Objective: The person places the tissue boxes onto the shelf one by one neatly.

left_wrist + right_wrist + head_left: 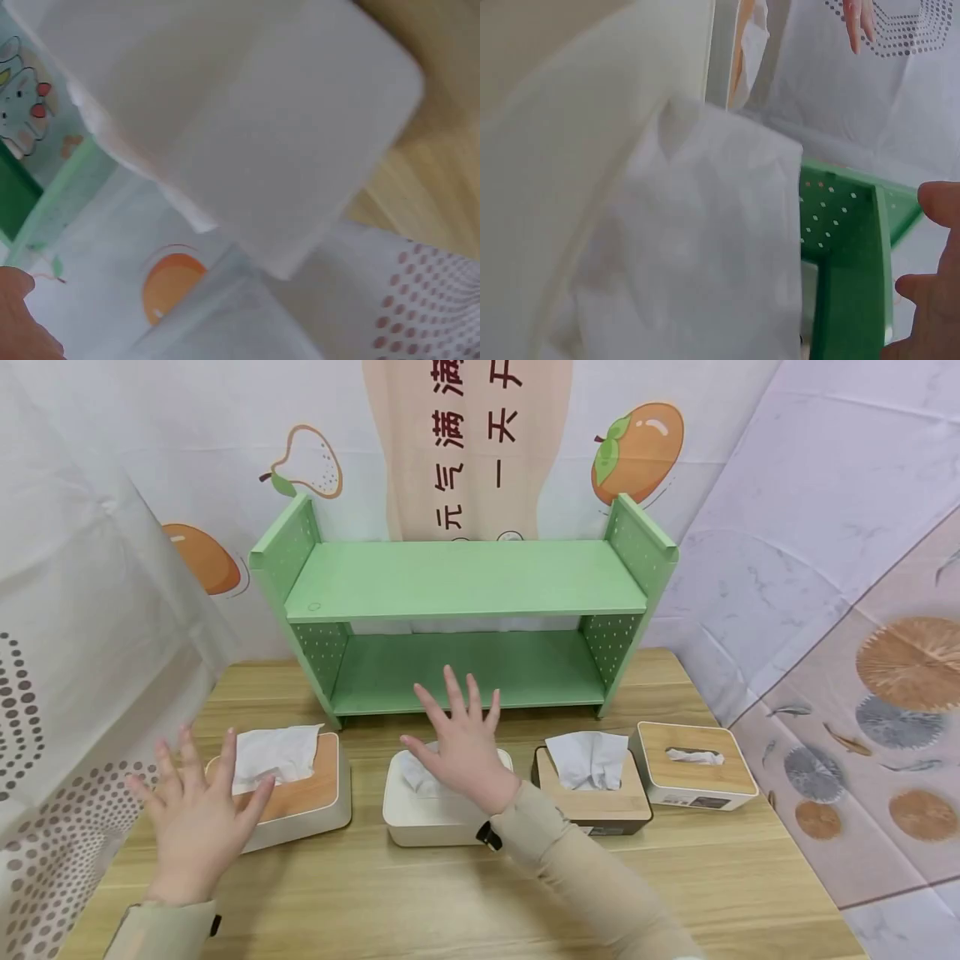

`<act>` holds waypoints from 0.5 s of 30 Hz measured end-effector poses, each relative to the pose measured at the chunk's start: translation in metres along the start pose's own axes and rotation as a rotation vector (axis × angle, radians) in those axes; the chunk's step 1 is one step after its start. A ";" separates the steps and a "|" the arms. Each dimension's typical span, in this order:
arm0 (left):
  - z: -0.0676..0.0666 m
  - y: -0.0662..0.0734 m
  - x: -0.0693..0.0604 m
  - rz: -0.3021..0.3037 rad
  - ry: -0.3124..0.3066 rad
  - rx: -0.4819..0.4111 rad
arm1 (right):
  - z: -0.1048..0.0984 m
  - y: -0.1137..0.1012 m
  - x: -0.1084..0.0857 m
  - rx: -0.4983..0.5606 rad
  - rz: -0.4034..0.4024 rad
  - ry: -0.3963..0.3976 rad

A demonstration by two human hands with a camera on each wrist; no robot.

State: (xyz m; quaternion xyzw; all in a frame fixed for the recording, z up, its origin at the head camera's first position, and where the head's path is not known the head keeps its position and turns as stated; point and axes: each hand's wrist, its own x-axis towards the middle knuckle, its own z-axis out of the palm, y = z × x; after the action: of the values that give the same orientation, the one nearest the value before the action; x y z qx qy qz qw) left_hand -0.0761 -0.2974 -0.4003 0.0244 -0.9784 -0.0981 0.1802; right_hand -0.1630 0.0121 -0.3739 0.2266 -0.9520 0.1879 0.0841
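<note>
With fingers spread, my left hand [197,822] hovers in front of a white tissue box with a wooden lid [324,781], whose tissue [281,756] sticks out of the top. The same box's pale side [300,127] fills much of the left wrist view. My right hand [468,752] is also spread and partly hides an all-white tissue box [435,835]. Its tissue [705,240] looms large in the right wrist view. Neither hand holds anything.
A dark tissue box with a wooden lid [562,802] and a white one with a wooden lid [690,747] stand at the right. Behind the boxes is a green two-tier shelf [465,578]. Everything stands on a wooden table [360,902], with fabric hangings around it.
</note>
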 end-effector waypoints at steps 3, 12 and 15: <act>0.005 -0.009 -0.005 -0.011 0.007 -0.023 | 0.012 -0.011 0.003 0.012 -0.015 -0.035; 0.024 -0.033 -0.016 -0.043 -0.031 -0.071 | 0.051 -0.047 0.005 -0.007 -0.075 -0.145; 0.030 -0.040 -0.019 -0.068 -0.068 -0.085 | 0.060 -0.059 0.005 -0.003 -0.097 -0.179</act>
State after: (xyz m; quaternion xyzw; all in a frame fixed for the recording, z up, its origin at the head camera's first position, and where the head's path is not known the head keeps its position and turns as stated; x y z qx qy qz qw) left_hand -0.0691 -0.3298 -0.4428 0.0468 -0.9775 -0.1464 0.1443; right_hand -0.1447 -0.0622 -0.4086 0.2882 -0.9439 0.1612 0.0084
